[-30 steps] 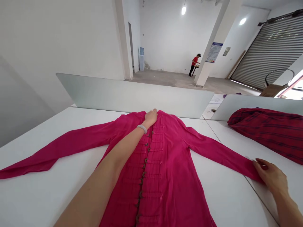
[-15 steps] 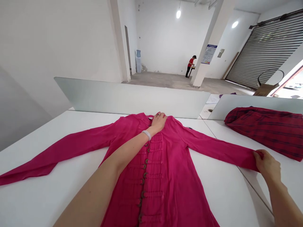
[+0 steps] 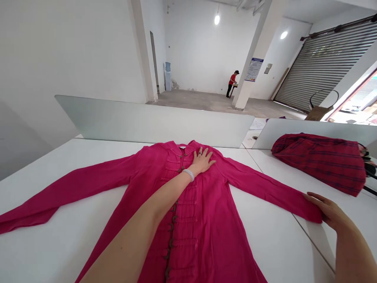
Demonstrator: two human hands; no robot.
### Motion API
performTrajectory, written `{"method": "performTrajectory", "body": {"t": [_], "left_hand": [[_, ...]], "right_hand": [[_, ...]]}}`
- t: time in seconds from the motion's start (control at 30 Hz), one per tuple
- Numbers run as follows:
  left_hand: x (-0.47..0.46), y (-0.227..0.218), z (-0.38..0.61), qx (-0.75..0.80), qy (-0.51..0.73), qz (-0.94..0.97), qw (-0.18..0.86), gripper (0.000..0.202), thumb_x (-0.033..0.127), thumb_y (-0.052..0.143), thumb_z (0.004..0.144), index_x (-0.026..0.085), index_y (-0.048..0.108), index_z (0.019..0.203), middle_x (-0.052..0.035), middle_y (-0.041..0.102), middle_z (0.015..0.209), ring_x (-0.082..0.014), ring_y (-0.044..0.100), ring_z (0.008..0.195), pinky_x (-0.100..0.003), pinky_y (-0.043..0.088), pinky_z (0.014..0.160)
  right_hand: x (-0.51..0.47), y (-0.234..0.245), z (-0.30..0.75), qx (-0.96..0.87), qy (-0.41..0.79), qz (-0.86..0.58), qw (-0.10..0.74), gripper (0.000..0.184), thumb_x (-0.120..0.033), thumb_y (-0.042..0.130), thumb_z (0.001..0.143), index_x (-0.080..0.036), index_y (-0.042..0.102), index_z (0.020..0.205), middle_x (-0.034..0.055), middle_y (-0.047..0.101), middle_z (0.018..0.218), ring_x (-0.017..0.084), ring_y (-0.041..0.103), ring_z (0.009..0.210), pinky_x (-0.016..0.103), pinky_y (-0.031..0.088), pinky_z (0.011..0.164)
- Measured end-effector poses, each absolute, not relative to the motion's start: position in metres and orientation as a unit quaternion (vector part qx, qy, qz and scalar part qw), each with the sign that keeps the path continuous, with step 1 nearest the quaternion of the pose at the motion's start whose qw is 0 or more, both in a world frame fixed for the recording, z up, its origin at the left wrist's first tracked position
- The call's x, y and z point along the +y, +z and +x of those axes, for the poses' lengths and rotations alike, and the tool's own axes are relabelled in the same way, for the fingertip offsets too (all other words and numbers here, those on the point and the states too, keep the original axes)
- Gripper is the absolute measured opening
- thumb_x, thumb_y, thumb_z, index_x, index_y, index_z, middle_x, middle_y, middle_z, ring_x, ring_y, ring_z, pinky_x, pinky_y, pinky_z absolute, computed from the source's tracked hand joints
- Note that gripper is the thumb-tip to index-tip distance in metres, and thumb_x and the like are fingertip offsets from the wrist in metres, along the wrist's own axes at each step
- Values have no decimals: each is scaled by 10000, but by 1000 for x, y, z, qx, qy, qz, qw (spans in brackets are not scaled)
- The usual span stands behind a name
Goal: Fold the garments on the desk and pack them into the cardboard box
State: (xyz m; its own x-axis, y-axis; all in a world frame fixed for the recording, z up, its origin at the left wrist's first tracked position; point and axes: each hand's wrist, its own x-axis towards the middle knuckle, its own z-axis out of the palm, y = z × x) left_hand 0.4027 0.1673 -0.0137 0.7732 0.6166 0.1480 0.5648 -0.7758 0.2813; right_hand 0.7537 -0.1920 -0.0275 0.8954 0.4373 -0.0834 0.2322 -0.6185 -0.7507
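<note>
A magenta long-sleeved tunic [image 3: 188, 204] with a stand collar and a row of dark knot buttons lies spread face up on a white table [image 3: 59, 169], its sleeves stretched out to both sides. My left hand [image 3: 202, 162] rests flat on the chest just below the collar, fingers spread, with a pale bangle [image 3: 188, 175] on the wrist. My right hand [image 3: 328, 210] is at the end of the right-hand sleeve [image 3: 271, 192], its fingers over the cuff and seeming to hold it. The tunic's lower part runs out of view.
A folded red plaid cloth [image 3: 318, 163] lies on the table at the right, beyond my right hand. Grey partition panels [image 3: 147, 120] stand along the far table edge. Past them, a person in a red shirt [image 3: 232, 83] stands at a small table beside a pillar [image 3: 253, 51].
My left hand has slid from the collar down onto the chest and lies flat. The view has turned slightly right. My right hand stays at the cuff, its fingers more extended.
</note>
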Motion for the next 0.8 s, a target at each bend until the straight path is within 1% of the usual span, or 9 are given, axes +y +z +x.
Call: {"method": "performTrajectory", "body": {"t": [0.07, 0.17, 0.27, 0.4, 0.5, 0.6, 0.67, 0.73, 0.8], "left_hand": [[141, -5, 398, 297, 136, 939, 105, 617, 503, 299, 931, 170, 279, 1450, -138, 142, 1550, -354, 45, 1417, -611, 91, 1097], [89, 3, 381, 233, 146, 955, 109, 620, 492, 349, 923, 167, 280, 1447, -150, 153, 1545, -340, 37, 1421, -615, 94, 1098], [37, 0, 351, 162, 126, 970, 130, 635, 548, 377, 897, 187, 342, 1418, -151, 187, 1536, -346, 37, 1421, -639, 84, 1088], [-6, -14, 317, 111, 77, 974, 182, 731, 691, 356, 832, 233, 383, 1401, -156, 250, 1514, -373, 85, 1412, -678, 53, 1064], [-17, -21, 307, 115, 71, 969, 209, 744, 704, 361, 821, 255, 365, 1414, -140, 251, 1517, -368, 84, 1413, -683, 41, 1063], [-18, -16, 303, 107, 84, 966, 220, 706, 659, 411, 833, 243, 381, 1403, -134, 266, 1513, -358, 74, 1417, -679, 49, 1069], [-14, -10, 297, 103, 113, 959, 238, 671, 592, 458, 847, 229, 369, 1405, -130, 277, 1508, -335, 75, 1421, -649, 91, 1090], [-2, -2, 286, 127, 174, 930, 298, 641, 516, 477, 866, 214, 342, 1415, -125, 292, 1500, -294, 134, 1418, -571, 172, 1118], [19, 4, 270, 203, 268, 835, 435, 593, 485, 454, 889, 201, 357, 1400, -131, 366, 1458, -260, 298, 1365, -476, 297, 1100]], "right_hand": [[-192, -25, 755, -141, 199, -866, 438, 486, -436, 729, 582, -283, 622, 1030, 120, 669, 743, 248, 628, 570, 329, 456, 480], [-189, -21, 755, -80, 176, -844, 501, 518, -347, 745, 552, -278, 618, 1050, 91, 634, 735, 222, 586, 537, 318, 447, 468], [-179, -8, 747, -66, 178, -798, 572, 482, -344, 717, 594, -273, 617, 1060, 106, 644, 890, 211, 599, 600, 301, 484, 511], [-153, 35, 718, -131, 206, -767, 593, 377, -234, 657, 657, -242, 640, 1034, 126, 649, 1030, 184, 615, 690, 231, 478, 510], [-120, 87, 678, -213, 200, -731, 617, 380, -148, 630, 676, -183, 643, 1054, 98, 659, 958, 119, 583, 663, 165, 460, 517], [-70, 141, 621, -279, 210, -683, 642, 390, -156, 655, 690, -137, 636, 1079, 43, 647, 822, 71, 533, 598, 143, 433, 500], [-27, 167, 574, -333, 230, -666, 627, 418, -153, 675, 686, -115, 623, 1099, 9, 623, 737, 50, 507, 547, 148, 426, 494], [18, 179, 522, -410, 245, -645, 596, 428, -170, 683, 693, -110, 611, 1110, -29, 582, 656, 23, 449, 472, 127, 370, 438], [61, 175, 468, -473, 255, -625, 567, 393, -158, 676, 695, -100, 611, 1079, -42, 551, 602, 30, 449, 445, 134, 376, 418]]}}
